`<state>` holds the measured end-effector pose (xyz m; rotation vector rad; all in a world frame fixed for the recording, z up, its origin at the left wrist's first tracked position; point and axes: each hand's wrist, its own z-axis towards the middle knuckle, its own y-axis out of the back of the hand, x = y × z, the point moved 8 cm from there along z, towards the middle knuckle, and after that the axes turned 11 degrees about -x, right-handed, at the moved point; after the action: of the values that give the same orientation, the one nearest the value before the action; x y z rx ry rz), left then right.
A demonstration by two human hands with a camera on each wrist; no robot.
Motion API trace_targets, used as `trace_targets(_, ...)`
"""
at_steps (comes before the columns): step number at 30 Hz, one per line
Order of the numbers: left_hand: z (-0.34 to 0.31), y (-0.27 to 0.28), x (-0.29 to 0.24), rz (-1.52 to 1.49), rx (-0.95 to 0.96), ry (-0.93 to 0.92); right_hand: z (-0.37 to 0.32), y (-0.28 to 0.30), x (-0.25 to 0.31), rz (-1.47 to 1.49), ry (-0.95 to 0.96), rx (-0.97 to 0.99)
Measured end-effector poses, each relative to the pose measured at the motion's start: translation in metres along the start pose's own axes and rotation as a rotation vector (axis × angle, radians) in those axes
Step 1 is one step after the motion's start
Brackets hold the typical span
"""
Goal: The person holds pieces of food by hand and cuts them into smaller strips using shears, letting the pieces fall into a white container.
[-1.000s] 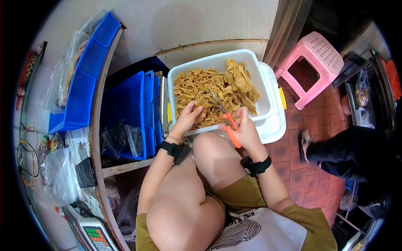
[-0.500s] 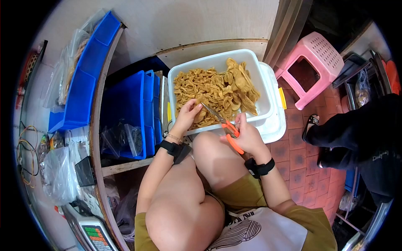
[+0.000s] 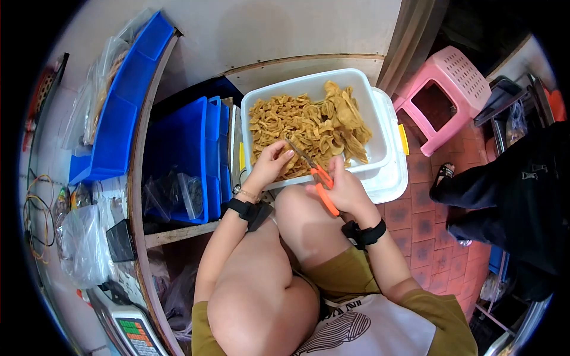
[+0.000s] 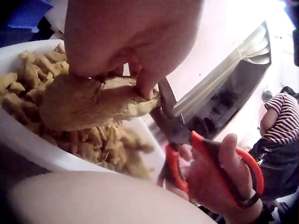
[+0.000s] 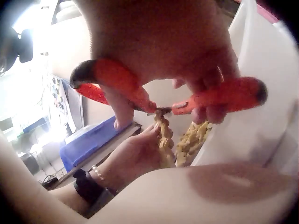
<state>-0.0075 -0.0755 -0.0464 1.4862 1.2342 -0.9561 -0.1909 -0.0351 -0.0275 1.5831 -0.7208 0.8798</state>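
Food strip [image 4: 88, 102] — tan, wrinkled, pinched by left hand [image 3: 270, 163], right hand [image 3: 347, 193] gripping orange scissors [image 3: 321, 179].

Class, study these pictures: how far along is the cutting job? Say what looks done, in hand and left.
Done: small cut strips fill the left of the white tub. In hand: the left hand pinches one piece while the right hand works orange scissors at its end. Left: bigger, seemingly uncut pieces heaped at the tub's right side.
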Motion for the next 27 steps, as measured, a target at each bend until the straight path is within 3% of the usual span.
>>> trace_targets(4,0.003,-0.002,0.002,-0.093,-0.033,-0.011,-0.003,0.005,0.002,0.094,0.062,-0.04)
trace_targets(6,0.005,0.007,-0.014,-0.02,-0.207,-0.254,-0.006,0.008,0.004,0.084,0.062,-0.046)
trace_targets(9,0.002,0.006,-0.01,-0.025,-0.146,-0.148,-0.007,0.007,0.002,0.163,0.06,0.0)
trace_targets(16,-0.001,-0.006,-0.014,0.145,-0.022,-0.13,0.007,0.018,0.006,-0.016,0.05,-0.007)
trace_targets(22,0.001,0.001,-0.018,0.191,-0.142,-0.197,0.018,0.01,0.011,0.042,0.036,0.012)
trace_targets(24,-0.001,0.002,-0.028,0.195,-0.181,-0.33,0.018,0.011,0.014,0.08,0.038,0.005)
trace_targets(27,0.004,0.008,-0.012,0.188,-0.195,-0.195,0.013,0.014,0.018,0.054,0.062,-0.026)
